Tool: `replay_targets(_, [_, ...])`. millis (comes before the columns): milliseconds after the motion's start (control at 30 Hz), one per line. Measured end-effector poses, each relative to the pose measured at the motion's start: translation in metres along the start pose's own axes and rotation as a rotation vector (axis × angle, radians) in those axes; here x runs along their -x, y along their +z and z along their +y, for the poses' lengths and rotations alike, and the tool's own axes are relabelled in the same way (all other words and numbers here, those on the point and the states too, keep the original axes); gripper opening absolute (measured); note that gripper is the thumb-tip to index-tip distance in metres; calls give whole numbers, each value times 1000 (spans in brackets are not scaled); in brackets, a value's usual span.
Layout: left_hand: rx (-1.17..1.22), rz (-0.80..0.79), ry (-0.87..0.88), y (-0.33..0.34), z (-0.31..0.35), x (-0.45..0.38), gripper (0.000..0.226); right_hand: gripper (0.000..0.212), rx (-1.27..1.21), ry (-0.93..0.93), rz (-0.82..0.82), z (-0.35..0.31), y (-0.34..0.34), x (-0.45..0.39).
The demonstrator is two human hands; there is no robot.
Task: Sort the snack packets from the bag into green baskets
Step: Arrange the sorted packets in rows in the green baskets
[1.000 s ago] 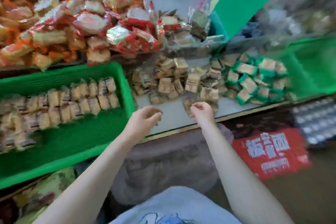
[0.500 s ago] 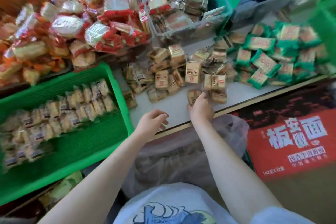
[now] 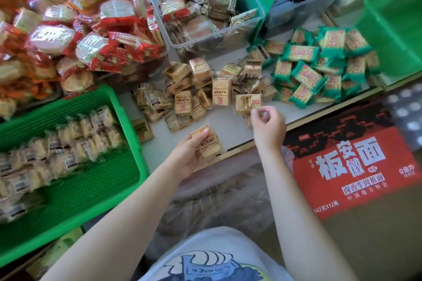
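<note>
While one tan packet (image 3: 209,143) is held in the left hand (image 3: 187,157), another (image 3: 247,103) is pinched by the right hand (image 3: 268,125). If that light grip slips, the packet could be dropped off the counter (image 3: 228,128) edge, short of the green basket (image 3: 96,180).

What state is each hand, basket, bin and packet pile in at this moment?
left hand: gripping a brown packet
right hand: fingers curled, at the edge of a brown packet in the pile
green basket: partly filled, packets in rows
brown packet pile: loose on the shelf
green packet pile: loose on the shelf
clear bin: open, part full
right green basket: contents not visible
</note>
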State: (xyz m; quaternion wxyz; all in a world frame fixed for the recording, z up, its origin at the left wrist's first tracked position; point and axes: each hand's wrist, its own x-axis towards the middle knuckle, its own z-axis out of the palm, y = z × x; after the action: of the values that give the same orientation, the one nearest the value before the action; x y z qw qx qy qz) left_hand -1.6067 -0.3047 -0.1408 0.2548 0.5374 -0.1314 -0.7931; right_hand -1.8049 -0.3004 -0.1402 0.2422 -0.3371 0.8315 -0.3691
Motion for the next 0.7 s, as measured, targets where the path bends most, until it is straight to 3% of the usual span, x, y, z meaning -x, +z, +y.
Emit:
replay_targets(67, [21,24,-13,-2,0,0,18,43,44,123,89,4,1,-24])
replay_targets(167, [32,63,-26,-4,-1,2,28,79,99,381,-178,12,20,-47])
replay_targets(233, [36,82,-34,-6,-1,3,35,88,46,449,-271,15,29,-49])
replay_targets(400, [44,97,-50,-10,-3,6,34,80,-233,523,-352,13,25,-37])
replay_targets(600, [-84,181,-14,-24,-9,9,49,62,-208,415,-369,20,15,-3])
replay_targets(700, [-188,227,41,-30,-8,13,45,55,-316,426,-401,24,-1,15])
